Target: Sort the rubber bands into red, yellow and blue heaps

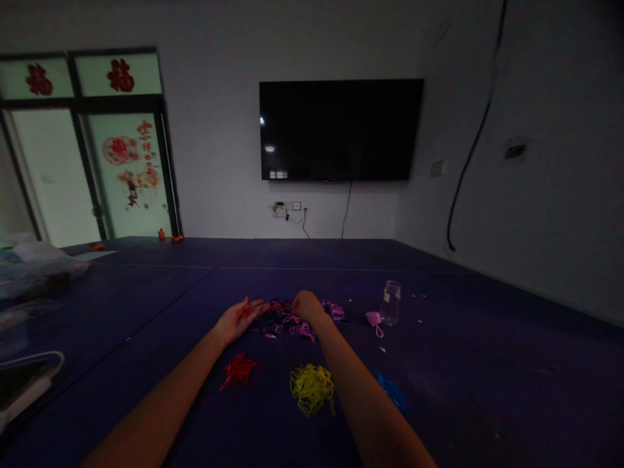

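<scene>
My left hand lies palm up at the left edge of a loose pile of pink, purple and dark rubber bands. Its fingers are stretched out, with a bit of red, seemingly a few red bands, on the palm. Over the pile's back, my right hand has its fingers pinched downward; what they grip is hidden. Nearer to me are a small heap of red rubber bands and a larger heap of yellow rubber bands. Blue rubber bands are partly covered by my right forearm.
A clear plastic bottle stands to the right, beside a pink lid with a loop. Small white scraps dot the dark blue surface. Plastic bags and a device with a white cable lie at left.
</scene>
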Available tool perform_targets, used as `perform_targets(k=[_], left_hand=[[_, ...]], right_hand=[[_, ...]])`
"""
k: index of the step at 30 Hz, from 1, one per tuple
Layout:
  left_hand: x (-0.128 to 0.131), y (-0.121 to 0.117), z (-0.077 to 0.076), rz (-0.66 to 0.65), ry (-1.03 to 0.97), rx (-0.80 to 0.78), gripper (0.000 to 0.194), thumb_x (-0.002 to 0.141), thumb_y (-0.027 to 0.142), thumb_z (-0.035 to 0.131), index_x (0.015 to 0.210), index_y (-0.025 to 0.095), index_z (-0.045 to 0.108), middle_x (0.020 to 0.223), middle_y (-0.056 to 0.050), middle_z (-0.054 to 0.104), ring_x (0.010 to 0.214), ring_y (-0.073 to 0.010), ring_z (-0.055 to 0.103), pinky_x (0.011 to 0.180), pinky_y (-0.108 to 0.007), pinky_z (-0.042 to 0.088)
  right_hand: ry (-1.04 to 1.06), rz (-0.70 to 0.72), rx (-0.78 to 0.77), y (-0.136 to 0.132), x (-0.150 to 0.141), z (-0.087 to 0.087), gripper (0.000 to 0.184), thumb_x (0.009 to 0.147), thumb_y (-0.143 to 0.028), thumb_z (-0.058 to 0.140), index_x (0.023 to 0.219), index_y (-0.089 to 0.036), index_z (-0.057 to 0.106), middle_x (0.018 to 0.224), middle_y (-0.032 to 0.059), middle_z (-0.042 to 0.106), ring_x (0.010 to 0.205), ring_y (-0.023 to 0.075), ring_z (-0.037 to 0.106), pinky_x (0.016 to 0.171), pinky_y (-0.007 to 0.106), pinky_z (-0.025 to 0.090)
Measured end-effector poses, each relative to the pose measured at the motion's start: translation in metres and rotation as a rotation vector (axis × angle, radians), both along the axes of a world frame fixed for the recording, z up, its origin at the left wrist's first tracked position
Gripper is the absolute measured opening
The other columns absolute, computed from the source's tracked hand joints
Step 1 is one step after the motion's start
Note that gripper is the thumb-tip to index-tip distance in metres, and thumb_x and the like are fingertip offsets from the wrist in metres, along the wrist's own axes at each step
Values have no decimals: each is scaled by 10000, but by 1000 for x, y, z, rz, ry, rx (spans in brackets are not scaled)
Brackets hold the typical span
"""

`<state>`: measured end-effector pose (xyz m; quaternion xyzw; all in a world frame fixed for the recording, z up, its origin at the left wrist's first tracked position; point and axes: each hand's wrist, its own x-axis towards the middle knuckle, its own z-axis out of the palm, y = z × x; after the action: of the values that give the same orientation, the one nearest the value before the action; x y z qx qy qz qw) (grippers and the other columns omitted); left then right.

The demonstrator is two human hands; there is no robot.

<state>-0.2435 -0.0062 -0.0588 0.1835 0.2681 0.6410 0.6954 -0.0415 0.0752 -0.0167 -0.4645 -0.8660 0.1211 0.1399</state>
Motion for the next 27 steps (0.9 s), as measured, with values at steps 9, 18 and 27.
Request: perform_targets(k=[9, 18, 27], left_hand=[[4, -5, 12, 159, 319, -94, 174, 887, 187, 523, 910, 49, 625, 629, -56, 640, 466, -86, 617, 430, -107, 507], [35, -42, 24, 169, 780, -75, 233, 771, 327, 649, 719, 100, 649, 584, -40, 616, 446, -74, 522, 358, -146, 330], [52, -91, 15, 458, 1137, 159, 351, 741, 499, 581, 750, 164, 687, 721, -52, 674, 629, -148, 577, 555, -237, 435]], right_hand=[[-122, 4, 11, -9, 0, -5, 222, 725, -53, 557, 879, -101, 709, 982, 168, 686, 935, 257, 655, 744, 261, 483], [-244, 50, 174, -13, -6, -14, 295, 792, -73, 493, 1031, -82, 665, 1040, 194, 659, 981, 276, 633, 801, 332, 505], [-302, 79, 265, -17, -9, -15, 330, 834, -33, 392, 1054, -49, 637, 1090, 229, 619, 1047, 278, 582, 801, 354, 510]])
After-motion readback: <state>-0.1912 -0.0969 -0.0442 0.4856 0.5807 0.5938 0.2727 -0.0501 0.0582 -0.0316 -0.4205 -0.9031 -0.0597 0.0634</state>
